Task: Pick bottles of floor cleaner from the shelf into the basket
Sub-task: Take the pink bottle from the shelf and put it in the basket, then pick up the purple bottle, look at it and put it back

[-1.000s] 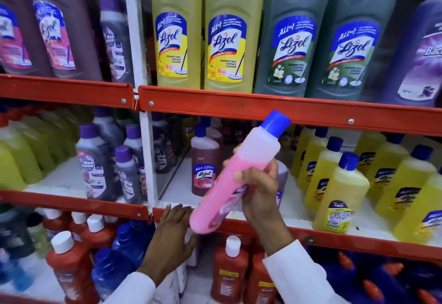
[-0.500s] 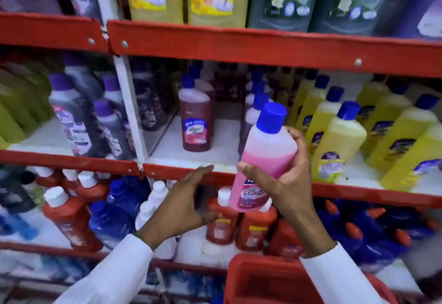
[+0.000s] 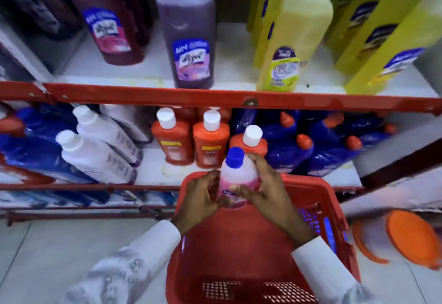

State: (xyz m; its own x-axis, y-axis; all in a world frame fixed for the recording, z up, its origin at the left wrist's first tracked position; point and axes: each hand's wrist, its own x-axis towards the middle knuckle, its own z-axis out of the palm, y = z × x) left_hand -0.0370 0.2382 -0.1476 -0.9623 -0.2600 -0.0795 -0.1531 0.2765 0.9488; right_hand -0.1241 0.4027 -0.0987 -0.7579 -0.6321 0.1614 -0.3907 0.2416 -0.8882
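A pink floor cleaner bottle (image 3: 236, 174) with a blue cap is upright between both my hands, just above the far rim of the red basket (image 3: 330, 198). My left hand (image 3: 201, 198) wraps its left side and my right hand (image 3: 265, 188) grips its right side and front. The basket sits on the floor below me, its inside showing only its red bottom. Yellow floor cleaner bottles (image 3: 289, 40) stand on the shelf above at the right.
Red-edged shelves (image 3: 215, 100) face me. Purple and dark red bottles (image 3: 189, 40) stand on the upper shelf. Orange bottles (image 3: 210, 141), white bottles (image 3: 95, 155) and blue bottles (image 3: 311, 150) fill the lower shelf. Orange lids (image 3: 411, 236) lie at the right. Pale floor tiles (image 3: 71, 244) spread at the left.
My view dropped from the shelves down to the basket. The pink bottle came down with my right hand to the basket's rim, and my left hand joined it on the bottle.
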